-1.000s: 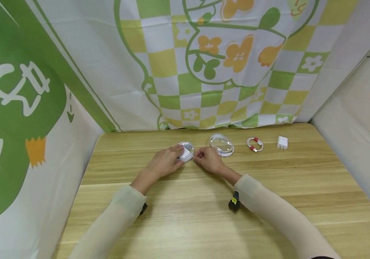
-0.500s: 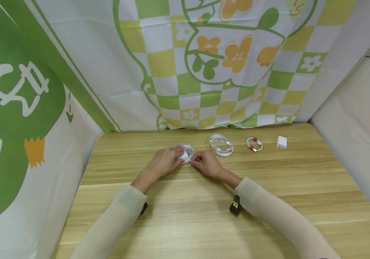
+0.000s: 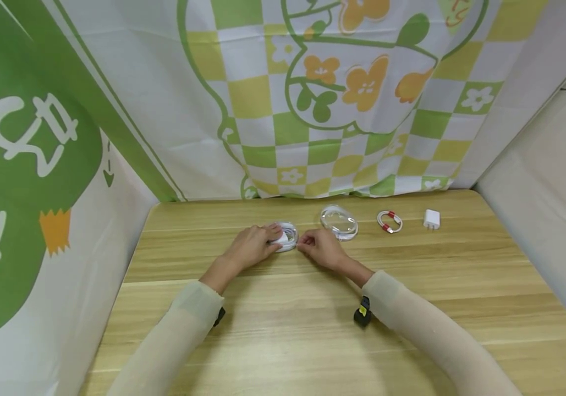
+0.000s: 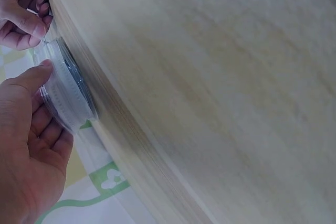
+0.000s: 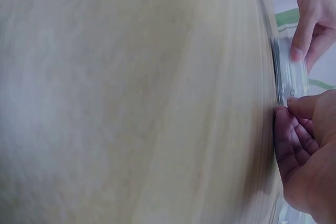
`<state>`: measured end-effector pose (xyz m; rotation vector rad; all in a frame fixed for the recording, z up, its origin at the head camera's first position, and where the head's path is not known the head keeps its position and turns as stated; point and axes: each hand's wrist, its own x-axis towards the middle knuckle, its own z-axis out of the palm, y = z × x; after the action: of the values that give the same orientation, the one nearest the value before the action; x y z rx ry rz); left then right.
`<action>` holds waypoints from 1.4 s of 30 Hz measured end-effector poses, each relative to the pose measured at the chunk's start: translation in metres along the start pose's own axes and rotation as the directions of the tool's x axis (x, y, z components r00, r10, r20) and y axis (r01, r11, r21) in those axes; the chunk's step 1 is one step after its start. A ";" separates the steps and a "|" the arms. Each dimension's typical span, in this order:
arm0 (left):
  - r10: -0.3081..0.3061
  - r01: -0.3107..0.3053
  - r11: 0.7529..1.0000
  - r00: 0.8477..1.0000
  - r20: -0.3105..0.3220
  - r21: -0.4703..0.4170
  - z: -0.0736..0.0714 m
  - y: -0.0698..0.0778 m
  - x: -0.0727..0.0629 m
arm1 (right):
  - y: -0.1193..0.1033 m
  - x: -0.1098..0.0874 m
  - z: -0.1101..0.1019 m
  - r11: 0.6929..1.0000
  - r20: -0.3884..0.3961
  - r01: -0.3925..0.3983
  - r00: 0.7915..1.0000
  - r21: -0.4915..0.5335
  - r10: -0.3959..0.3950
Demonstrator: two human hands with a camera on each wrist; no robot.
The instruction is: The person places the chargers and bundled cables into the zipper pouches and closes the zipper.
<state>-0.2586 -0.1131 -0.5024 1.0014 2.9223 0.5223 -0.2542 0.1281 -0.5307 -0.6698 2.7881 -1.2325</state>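
A white cable coil (image 3: 290,236) in clear plastic wrap lies near the back of the table. My left hand (image 3: 253,246) grips its left side in the head view, thumb at the near edge and fingers over the top. At the opposite side, thumb and index finger of my right hand (image 3: 323,249) pinch a thin bit of the clear wrap. From the left wrist view, the coil (image 4: 67,90) shows edge-on, the left thumb pressed on its side. In the right wrist view the right fingertips (image 5: 292,103) meet right at the coil's edge.
Right of the hands lies a second wrapped white cable coil (image 3: 346,235). Beyond it are a small white cable with red bands (image 3: 390,221) and a white plug adapter (image 3: 432,218). A patterned cloth (image 3: 312,137) hangs along the table's back edge.
The coil has shifted slightly toward the person and lies flatter under the left hand. The right hand moved slightly closer to the person, then back a little to the right, still pinching at the coil's edge.
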 end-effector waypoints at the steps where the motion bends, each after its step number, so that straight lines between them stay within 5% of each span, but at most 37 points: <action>1: -0.001 0.001 1.000 1.000 0.003 -0.003 -0.001 0.000 0.000 | 0.002 0.000 -0.001 1.000 -0.005 -0.002 1.000 0.000 0.002; 15: 0.027 -0.026 0.999 0.999 0.024 -0.029 -0.001 0.000 -0.001 | 0.007 0.001 -0.003 0.991 -0.068 -0.111 0.991 0.075 0.116; 33: 0.078 -0.078 0.995 0.997 -0.008 -0.056 -0.004 -0.004 -0.001 | 0.000 0.015 0.005 0.982 -0.165 -0.176 0.973 -0.065 0.164; 42: 0.058 -0.058 0.996 0.998 -0.002 -0.068 -0.003 -0.004 -0.003 | -0.001 0.017 0.007 0.978 -0.162 -0.201 0.968 -0.057 0.190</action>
<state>-0.2593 -0.1186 -0.5007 1.0812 2.8612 0.6198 -0.2682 0.1158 -0.5326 -0.3016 2.9503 -1.1986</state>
